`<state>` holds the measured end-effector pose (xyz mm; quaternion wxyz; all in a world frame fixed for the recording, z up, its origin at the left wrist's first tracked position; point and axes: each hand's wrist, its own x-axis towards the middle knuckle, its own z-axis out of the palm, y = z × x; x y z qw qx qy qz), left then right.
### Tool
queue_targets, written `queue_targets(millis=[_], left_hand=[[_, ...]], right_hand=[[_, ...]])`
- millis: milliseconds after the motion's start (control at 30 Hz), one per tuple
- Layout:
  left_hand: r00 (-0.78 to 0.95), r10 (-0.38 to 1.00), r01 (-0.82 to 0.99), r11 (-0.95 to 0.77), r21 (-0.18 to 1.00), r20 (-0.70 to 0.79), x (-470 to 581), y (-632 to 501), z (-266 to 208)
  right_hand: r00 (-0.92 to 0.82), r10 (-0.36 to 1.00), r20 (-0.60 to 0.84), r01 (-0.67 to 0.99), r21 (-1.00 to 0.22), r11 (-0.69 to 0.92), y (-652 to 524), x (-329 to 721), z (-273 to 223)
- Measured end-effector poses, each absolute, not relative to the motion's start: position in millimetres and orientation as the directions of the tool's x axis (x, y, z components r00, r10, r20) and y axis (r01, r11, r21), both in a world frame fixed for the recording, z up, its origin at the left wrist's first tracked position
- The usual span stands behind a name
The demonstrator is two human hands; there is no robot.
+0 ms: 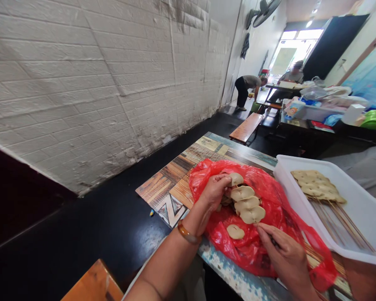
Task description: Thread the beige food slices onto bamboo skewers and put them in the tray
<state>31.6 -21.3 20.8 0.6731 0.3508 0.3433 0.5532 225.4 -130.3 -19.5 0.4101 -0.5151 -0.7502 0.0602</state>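
Note:
My left hand pinches a pale, round, flat slice at the far end of a thin skewer. Several similar slices sit in an overlapping row along that skewer. The near end of the skewer is between the thumb and fingers of my right hand. Below my hands a red plastic bag lies spread on the table, with a loose slice on it. More slices in the bag are partly hidden behind my left hand and the skewered row. I cannot make out what kind of food the slices are.
On the right, a white tray holds several filled skewers. The patterned table stands near a white brick-patterned wall. Beyond it are a wooden bench, a cluttered table and two people further back.

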Motion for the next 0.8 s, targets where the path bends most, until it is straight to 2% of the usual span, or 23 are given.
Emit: queue_targets(millis=[200,433,800], left_hand=[[0.131,0.991,-0.456,0.083,0.886,-0.026,33.1,-21.4,17.2],[0.086,0.995,-0.395,-0.018,0.918,0.057,33.4,-23.5,18.7],[0.01,0.996,-0.307,-0.083,0.948,0.091,35.4,-26.3,24.2]], right_hand=[[-0.113,0.829,0.548,0.722,-0.528,0.447,-130.8,224.2,-17.9],[-0.067,0.875,0.48,0.677,-0.622,0.393,-131.3,221.8,-13.3],[0.024,0.958,0.284,0.607,-0.766,0.212,-133.3,220.0,-15.4]])
